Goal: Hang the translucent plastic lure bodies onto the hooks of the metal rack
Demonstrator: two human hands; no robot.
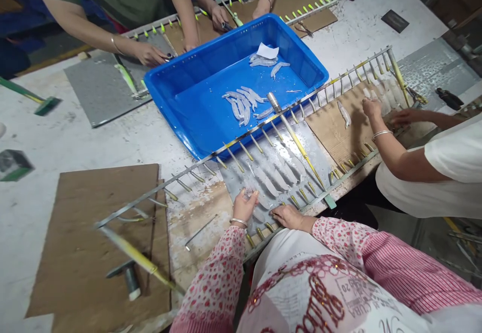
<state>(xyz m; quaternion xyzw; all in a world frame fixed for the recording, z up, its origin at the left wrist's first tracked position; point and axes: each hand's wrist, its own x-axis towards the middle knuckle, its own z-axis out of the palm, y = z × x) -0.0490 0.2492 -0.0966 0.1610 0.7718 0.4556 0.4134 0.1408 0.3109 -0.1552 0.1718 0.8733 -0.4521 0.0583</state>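
Left hand, floral sleeve and a metal bangle at the wrist, rests on the grey metal sheet at the near edge of the bench; its grip is closed round a small clear soft-plastic lure, fingertips curled over it, so the piece's heading cannot be told. Right hand lies flat just beside it, palm down, fingers spread and pointing left toward the other hand, holding nothing, touching the sheet near the lower row of pins. More clear lure bodies lie side by side on the sheet ahead of the hands, long axes running from near-right to far-left, roughly parallel with the pins. The pin rack, a long metal bar with yellow-tipped pins, crosses the bench diagonally from near-left up to far-right. A long yellow-handled tool lies across it, head toward the blue plastic tray. The tray sits just beyond the rack and holds loose clear lures in a scatter, plus a white paper scrap. A co-worker's hands work on brown cardboard at the right; other people's hands rest on a further rack across the bench. A brown board lies at near left.
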